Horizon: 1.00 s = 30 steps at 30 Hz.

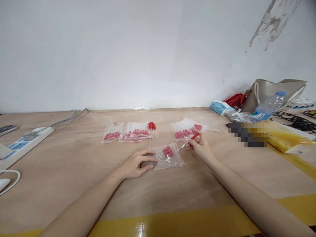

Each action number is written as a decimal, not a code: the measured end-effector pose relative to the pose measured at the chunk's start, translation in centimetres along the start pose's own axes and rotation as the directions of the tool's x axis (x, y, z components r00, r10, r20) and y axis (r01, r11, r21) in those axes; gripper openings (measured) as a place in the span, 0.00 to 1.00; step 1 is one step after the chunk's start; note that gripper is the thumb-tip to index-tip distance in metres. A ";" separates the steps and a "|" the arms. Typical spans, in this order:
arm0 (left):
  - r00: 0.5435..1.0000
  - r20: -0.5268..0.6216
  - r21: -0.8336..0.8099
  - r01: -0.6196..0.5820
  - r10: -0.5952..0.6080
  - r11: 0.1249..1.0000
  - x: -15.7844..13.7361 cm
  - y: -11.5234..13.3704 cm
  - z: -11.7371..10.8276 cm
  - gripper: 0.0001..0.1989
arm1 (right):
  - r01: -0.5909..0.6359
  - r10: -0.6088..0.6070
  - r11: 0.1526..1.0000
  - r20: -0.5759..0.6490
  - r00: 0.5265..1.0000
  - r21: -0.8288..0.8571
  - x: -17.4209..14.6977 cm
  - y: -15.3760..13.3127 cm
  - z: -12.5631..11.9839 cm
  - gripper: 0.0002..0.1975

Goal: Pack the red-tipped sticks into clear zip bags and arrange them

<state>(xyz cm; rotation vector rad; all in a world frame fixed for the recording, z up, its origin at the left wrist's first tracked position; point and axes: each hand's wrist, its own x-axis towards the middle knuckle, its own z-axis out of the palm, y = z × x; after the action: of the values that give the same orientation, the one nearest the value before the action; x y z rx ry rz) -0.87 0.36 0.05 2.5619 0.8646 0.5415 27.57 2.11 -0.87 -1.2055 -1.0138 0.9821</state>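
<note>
My right hand (199,145) pinches a small red-handled screwdriver (195,136) by its handle. The thin pale shaft points left and down, towards the right edge of a clear zip bag (163,164) lying flat on the table. Several red-handled screwdrivers (168,151) are inside that bag, handles towards its right end. My left hand (139,163) rests on the bag's left side, fingers stretched and thumb apart. Just behind my right hand lie more filled zip bags (184,126). Some loose red-handled screwdrivers (152,126) stand out beside a stack of filled bags (135,130).
Another filled zip bag (113,131) lies at the stack's left. A white power strip (27,143) with a grey cable is at the far left. On the right are a tissue pack (221,107), a plastic bottle (270,103), a grey bag (261,89) and a yellow package (288,136).
</note>
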 end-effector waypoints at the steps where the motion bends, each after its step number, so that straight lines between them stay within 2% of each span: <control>1: 1.000 0.001 0.001 0.001 -0.001 1.000 0.0 0.0 0.0 0.13 | 0.005 -0.005 1.000 -0.006 1.000 0.017 -0.3 0.2 -0.1 0.35; 7: 1.000 0.007 -0.003 -0.001 0.001 1.000 -0.1 -0.1 0.1 0.13 | 0.107 -0.102 0.993 -0.101 0.990 0.047 -0.2 0.0 -0.6 0.31; 11: 1.000 0.006 -0.001 -0.007 0.007 1.000 0.0 -0.1 0.0 0.13 | 0.085 -0.078 0.995 -0.113 0.990 0.057 -0.2 0.3 -0.9 0.31; 16: 1.000 0.008 0.012 0.007 -0.007 1.000 0.0 0.0 0.1 0.13 | -0.093 0.087 0.991 0.064 0.994 0.094 -1.9 0.7 0.4 0.26; 18: 1.000 0.002 0.016 0.006 -0.006 1.000 0.0 0.0 0.1 0.13 | -0.172 0.155 0.980 0.158 0.975 0.101 -2.3 0.6 0.6 0.22; 21: 1.000 -0.007 0.020 0.003 -0.003 1.000 0.0 0.0 0.2 0.13 | -0.213 0.193 0.976 0.288 0.938 0.037 -2.3 0.4 -0.1 0.20; 23: 1.000 -0.006 0.017 0.001 -0.001 1.000 0.0 -0.1 0.2 0.15 | -0.200 0.219 0.976 0.379 0.899 -0.090 -1.9 0.5 -0.8 0.20; 26: 1.000 0.001 0.011 0.003 -0.003 1.000 0.1 -0.2 0.1 0.19 | -0.106 0.228 0.956 0.464 0.856 -0.275 -1.5 0.6 -1.2 0.19; 30: 1.000 -0.004 0.004 -0.006 0.006 1.000 0.2 0.0 0.0 0.19 | 0.026 0.108 0.966 0.493 0.864 -0.257 -1.5 0.6 -0.5 0.17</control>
<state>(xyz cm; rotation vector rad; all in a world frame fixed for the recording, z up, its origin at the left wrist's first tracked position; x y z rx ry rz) -0.77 0.52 0.12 2.5687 0.8605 0.5472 27.62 0.60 -1.63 -1.2066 -1.5744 1.2673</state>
